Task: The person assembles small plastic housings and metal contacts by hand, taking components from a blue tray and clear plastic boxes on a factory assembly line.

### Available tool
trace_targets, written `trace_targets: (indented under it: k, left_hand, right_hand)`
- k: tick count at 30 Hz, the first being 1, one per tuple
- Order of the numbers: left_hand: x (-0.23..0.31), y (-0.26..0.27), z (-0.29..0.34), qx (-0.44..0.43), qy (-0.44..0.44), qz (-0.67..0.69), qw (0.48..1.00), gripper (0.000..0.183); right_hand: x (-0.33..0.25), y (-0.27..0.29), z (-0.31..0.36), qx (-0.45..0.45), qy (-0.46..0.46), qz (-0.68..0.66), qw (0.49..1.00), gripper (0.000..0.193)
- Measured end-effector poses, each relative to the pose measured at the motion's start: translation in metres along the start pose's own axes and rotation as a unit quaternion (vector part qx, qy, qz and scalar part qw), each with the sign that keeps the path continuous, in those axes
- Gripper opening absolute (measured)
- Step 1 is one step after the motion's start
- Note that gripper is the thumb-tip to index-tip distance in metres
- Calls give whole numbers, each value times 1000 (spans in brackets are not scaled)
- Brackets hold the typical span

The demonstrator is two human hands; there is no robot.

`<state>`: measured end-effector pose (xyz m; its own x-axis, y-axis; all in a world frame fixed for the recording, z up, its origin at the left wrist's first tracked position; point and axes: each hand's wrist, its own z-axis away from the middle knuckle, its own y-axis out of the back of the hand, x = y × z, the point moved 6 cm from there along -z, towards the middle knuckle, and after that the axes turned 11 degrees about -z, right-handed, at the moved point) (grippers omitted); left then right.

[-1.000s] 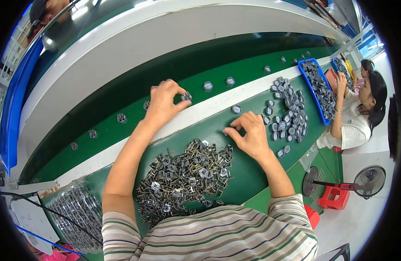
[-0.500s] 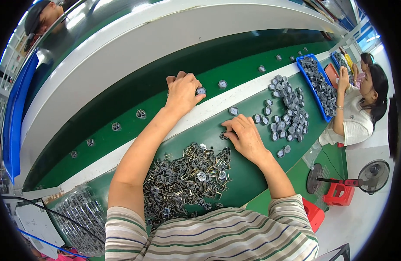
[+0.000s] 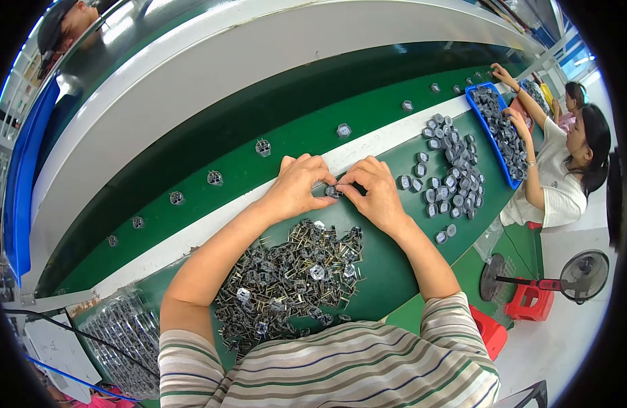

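Observation:
Close together over the near green bench, my left hand (image 3: 298, 188) and my right hand (image 3: 376, 193) both pinch a small dark plug part (image 3: 333, 192) between thumbs and fingertips. Some of it is covered by the fingers, so I cannot tell how its pieces fit together. Just below my hands lies a heap of black plug cores with metal pins (image 3: 293, 279). To the right, round grey plug housings (image 3: 456, 180) are scattered in a loose pile.
Beyond a white divider (image 3: 388, 136), a green belt (image 3: 300, 136) carries spaced plug pieces (image 3: 262, 147). A blue tray (image 3: 494, 126) heaped with grey housings stands at right, beside a co-worker (image 3: 558, 163). Stacked clear trays (image 3: 120, 340) sit at lower left. Another person is at upper left.
My left hand has come back from the belt and met my right hand, which shifted left and up. A pinned piece now shows on the belt. The co-worker's arm has stretched toward the belt.

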<state>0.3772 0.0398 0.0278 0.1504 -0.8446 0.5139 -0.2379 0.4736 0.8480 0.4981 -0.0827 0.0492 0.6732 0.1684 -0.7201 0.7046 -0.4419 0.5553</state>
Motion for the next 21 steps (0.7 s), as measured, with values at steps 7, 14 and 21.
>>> trace_targets:
  k: [7,14,21]
  left_hand:
    - [-3,-2,0,3,2,1,1000,34]
    - [-2,-1,0,0,8,9,1000,35]
    - [-4,-4,1,9,17,2,1000,34]
  right_hand:
    - [-17,-6,-9,-30,69,76,994,14]
    - [-20,-6,-10,-38,75,107,991,13]
    - [-12,-13,-3,-49,48,131,989,14]
